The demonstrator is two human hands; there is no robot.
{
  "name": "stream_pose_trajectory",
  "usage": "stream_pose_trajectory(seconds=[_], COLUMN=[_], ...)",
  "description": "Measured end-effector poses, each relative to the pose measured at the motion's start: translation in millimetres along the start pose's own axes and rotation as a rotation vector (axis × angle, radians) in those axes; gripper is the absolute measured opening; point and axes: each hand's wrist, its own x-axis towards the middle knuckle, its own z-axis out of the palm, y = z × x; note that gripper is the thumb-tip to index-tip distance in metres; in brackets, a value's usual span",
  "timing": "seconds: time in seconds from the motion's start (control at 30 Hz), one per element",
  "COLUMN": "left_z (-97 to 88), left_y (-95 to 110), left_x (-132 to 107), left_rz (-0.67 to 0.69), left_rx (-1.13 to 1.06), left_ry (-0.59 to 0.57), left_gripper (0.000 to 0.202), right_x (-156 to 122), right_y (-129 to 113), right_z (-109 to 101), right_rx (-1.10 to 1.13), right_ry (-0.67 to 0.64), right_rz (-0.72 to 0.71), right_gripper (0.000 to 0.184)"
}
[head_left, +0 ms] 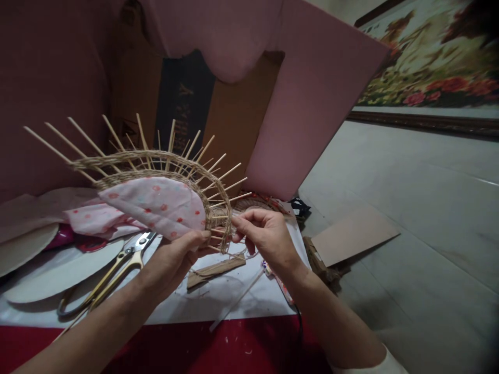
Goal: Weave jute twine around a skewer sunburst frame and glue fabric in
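A half-woven round basket of pale cane, with several thin wooden spokes sticking up from its rim, is tilted on edge in front of me. Its base is covered with white cloth dotted red. My left hand grips the basket's lower rim from below, fingers closed. My right hand pinches a thin cane strand at the woven edge beside the spokes, thumb and forefinger pressed together.
Gold-handled scissors lie on white paper at the left, near cut cardboard rounds and a strip of brown card. Pink boards and a brown carton stand behind. A flat cardboard piece lies on the grey tiled floor at right.
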Motion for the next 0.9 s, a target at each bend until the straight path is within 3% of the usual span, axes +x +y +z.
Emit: stream_pose_trajectory(seconds=[0.17,0.6,0.73,0.9], left_z=[-0.7,1.5,0.8,-3.7], left_y=[-0.2,-0.4,-3.5,-3.3], left_x=[0.2,0.4,0.4,-0.2], left_rz=[0.016,-0.006,-0.023,-0.047], left_rx=[-0.025,-0.039,-0.035,-0.038], left_ry=[0.005,0.017,0.032,0.039], left_gripper=[0.023,0.026,0.026,0.028], right_x=[-0.3,4.1,9.3,13.5], right_y=[-0.5,-1.9,-3.0,-7.0], right_z=[7.1,-8.2,-6.0,-16.1], right_rx=[0.014,-0.057,-0.106,-0.314], right_ry=[-0.077,-0.184,-0.171,-0.053], right_rz=[-0.025,-0.138,-0.149,-0.26], right_gripper=[0.02,0.009,0.009,0.01])
